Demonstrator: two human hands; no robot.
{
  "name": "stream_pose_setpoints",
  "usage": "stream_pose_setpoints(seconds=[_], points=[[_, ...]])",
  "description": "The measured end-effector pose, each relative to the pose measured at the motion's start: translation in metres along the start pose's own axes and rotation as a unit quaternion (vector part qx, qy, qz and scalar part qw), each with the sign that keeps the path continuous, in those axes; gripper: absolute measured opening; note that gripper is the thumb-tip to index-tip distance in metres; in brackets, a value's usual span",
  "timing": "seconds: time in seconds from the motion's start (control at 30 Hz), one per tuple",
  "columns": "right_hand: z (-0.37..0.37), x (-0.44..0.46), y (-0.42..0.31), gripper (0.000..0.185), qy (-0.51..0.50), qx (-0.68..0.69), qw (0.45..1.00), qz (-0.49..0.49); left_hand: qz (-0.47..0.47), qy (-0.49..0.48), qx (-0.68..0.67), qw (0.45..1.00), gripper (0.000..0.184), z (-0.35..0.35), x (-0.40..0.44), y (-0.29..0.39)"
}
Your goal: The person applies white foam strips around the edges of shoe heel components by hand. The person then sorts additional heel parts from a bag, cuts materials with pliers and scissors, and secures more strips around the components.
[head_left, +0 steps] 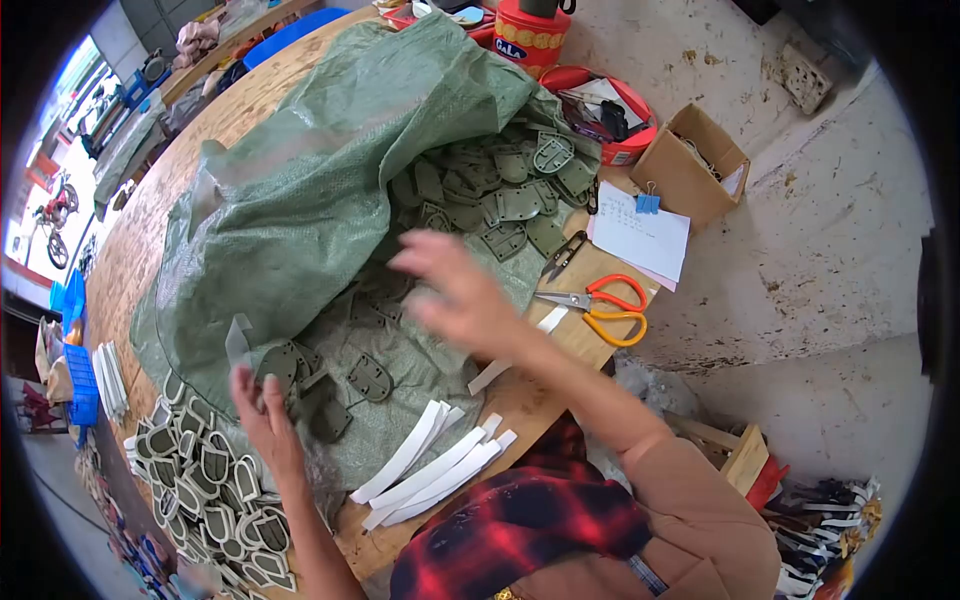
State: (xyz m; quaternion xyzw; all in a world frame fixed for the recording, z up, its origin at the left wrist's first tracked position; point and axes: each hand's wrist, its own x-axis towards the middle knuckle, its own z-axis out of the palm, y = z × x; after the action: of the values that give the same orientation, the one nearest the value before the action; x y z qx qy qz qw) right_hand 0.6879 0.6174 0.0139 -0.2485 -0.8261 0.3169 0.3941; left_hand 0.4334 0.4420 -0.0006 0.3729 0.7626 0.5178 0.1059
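My left hand point(265, 415) is raised at the lower left of the sack, its fingers apart. A pale translucent strip point(238, 342) stands just above its fingertips; whether they touch it I cannot tell. My right hand point(450, 295), blurred by motion, hovers over the sack's mouth with fingers stretched out and nothing visible in them. Olive-green D-shaped pieces point(500, 190) spill from the green woven sack point(290, 220). One such piece point(370, 377) lies between my hands. White strips point(440, 470) lie near the table's front edge.
Orange-handled scissors point(610, 308), black thread snips point(567, 255) and a clipped paper sheet point(640, 235) lie at the right. Behind them stand a cardboard box point(690, 165), a red basin point(640, 140) and a red tub point(528, 40). Pale-edged pieces point(205, 480) are heaped at the left.
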Motion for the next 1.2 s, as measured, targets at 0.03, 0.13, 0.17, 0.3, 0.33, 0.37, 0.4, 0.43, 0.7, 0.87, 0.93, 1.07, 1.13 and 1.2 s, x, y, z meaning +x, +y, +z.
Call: stream_pose_setpoints(seconds=[0.03,0.13,0.17,0.3,0.33,0.37,0.4,0.43,0.7,0.87,0.93,1.07,1.13,1.2], points=[[-0.023,0.0,0.021,0.043,0.045,-0.049,0.997,0.049,0.054,0.043,0.04,0.997,0.05,0.001,0.002,0.001],[-0.065,0.004,0.081,0.048,0.108,-0.23,0.955,0.152,0.292,0.098,0.17,0.936,0.045,0.027,0.01,0.056],[-0.064,0.004,0.094,0.05,0.095,-0.295,0.939,0.147,0.365,0.097,0.183,0.908,0.043,0.046,0.012,0.075],[-0.039,-0.001,0.127,0.054,0.12,-0.456,0.874,0.119,0.466,-0.212,0.035,0.858,0.036,0.148,0.017,0.145],[-0.037,-0.004,0.13,0.053,0.133,-0.466,0.868,0.109,0.44,-0.265,0.011,0.858,0.036,0.175,0.02,0.149],[-0.037,-0.005,0.13,0.051,0.147,-0.476,0.862,0.1,0.355,-0.35,-0.028,0.866,0.036,0.197,0.024,0.148],[-0.042,-0.007,0.13,0.044,0.16,-0.421,0.888,0.088,0.264,-0.409,-0.083,0.87,0.036,0.221,0.03,0.143],[-0.047,-0.01,0.121,0.042,0.147,-0.355,0.916,0.117,0.274,-0.398,-0.097,0.87,0.036,0.241,0.034,0.134],[-0.069,-0.027,0.116,0.042,0.187,-0.234,0.942,0.151,0.361,-0.432,0.04,0.826,0.048,0.294,0.069,0.107],[-0.08,-0.018,0.131,0.055,0.15,-0.355,0.9,0.202,0.407,-0.385,0.217,0.799,0.061,0.291,0.045,0.129],[-0.084,-0.023,0.122,0.055,0.117,-0.298,0.919,0.232,0.39,-0.383,0.226,0.806,0.059,0.291,0.037,0.128],[-0.076,-0.035,0.124,0.055,0.209,-0.145,0.955,0.155,0.375,-0.36,0.19,0.833,0.056,0.286,0.025,0.117],[-0.072,-0.03,0.138,0.055,0.213,-0.206,0.941,0.165,0.377,-0.344,0.183,0.84,0.055,0.285,0.02,0.113],[-0.067,-0.026,0.136,0.053,0.188,-0.303,0.911,0.209,0.375,-0.335,0.187,0.844,0.055,0.287,0.018,0.115]])
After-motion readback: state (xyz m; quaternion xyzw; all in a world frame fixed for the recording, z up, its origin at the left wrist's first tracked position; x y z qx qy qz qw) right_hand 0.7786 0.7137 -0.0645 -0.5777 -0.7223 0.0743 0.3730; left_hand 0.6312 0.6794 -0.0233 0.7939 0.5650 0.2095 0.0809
